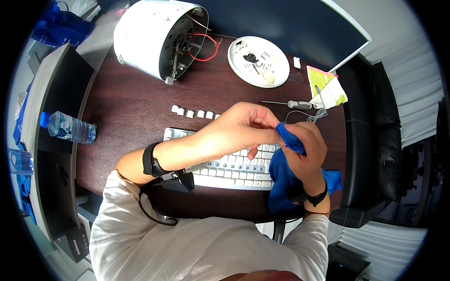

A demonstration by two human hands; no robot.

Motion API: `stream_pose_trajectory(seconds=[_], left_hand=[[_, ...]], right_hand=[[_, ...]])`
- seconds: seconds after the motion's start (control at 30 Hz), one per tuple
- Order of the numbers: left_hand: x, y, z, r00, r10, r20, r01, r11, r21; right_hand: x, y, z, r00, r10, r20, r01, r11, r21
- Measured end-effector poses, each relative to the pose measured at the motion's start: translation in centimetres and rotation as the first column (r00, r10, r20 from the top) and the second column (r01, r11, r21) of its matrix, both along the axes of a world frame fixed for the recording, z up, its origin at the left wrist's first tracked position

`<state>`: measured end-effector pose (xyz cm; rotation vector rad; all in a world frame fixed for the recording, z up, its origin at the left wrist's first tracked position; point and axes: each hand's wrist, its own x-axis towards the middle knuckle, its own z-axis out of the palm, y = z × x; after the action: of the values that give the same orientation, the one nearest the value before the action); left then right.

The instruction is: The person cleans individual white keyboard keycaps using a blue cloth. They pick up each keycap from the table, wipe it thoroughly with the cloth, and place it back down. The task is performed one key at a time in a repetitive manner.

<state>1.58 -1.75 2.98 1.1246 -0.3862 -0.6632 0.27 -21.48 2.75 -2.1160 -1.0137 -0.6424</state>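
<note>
A blue cloth (281, 166) hangs from my right hand (309, 150), whose fingers are closed around its bunched upper part. My left hand (243, 126) reaches across, thumb and forefinger pinched together at the cloth's edge; whatever lies between those fingertips is hidden. Beneath both hands sits a white keyboard (220, 173), partly covered by my left forearm and the cloth. One of its rows shows bare switches without keycaps. Just beyond the keyboard's far edge, several loose white keycaps (190, 114) lie in a line, running behind my left hand.
At the far left an opened white appliance (140, 37) lies on its side with red wires. A white plate (280, 70) holds small parts. A screwdriver (299, 105), a cable (321, 113) and a yellow-and-white packet (328, 89) are at right. A water bottle (70, 127) stands left.
</note>
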Motion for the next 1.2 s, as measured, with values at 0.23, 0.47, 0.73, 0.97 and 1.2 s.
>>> stream_pose_trajectory(seconds=[0.23, 0.47, 0.73, 0.97, 1.2], left_hand=[[-0.3, -0.3, -0.4, 0.999, 0.033, 0.009, -0.032, 0.997, -0.070], [-0.7, -0.3, -0.3, 0.998, 0.027, 0.049, -0.026, 0.999, -0.026], [-0.8, -0.3, -0.5, 0.997, 0.036, 0.075, -0.030, 0.996, -0.080], [-0.7, -0.4, -0.5, 0.994, 0.088, 0.062, -0.080, 0.990, -0.119], [-0.8, -0.4, -0.2, 0.996, 0.068, 0.053, -0.066, 0.997, -0.049]], right_hand=[[-0.2, -0.2, 0.1, 0.998, -0.051, -0.041, 0.052, 0.999, 0.016], [-0.1, -0.7, 0.8, 0.999, 0.019, -0.040, -0.021, 0.999, -0.049], [-0.2, -0.4, 0.5, 1.000, -0.019, -0.002, 0.019, 0.998, -0.066], [-0.4, -1.1, 0.4, 0.998, -0.026, -0.053, 0.026, 1.000, 0.009], [-0.7, -0.5, -0.1, 0.996, -0.082, 0.031, 0.081, 0.997, 0.018]])
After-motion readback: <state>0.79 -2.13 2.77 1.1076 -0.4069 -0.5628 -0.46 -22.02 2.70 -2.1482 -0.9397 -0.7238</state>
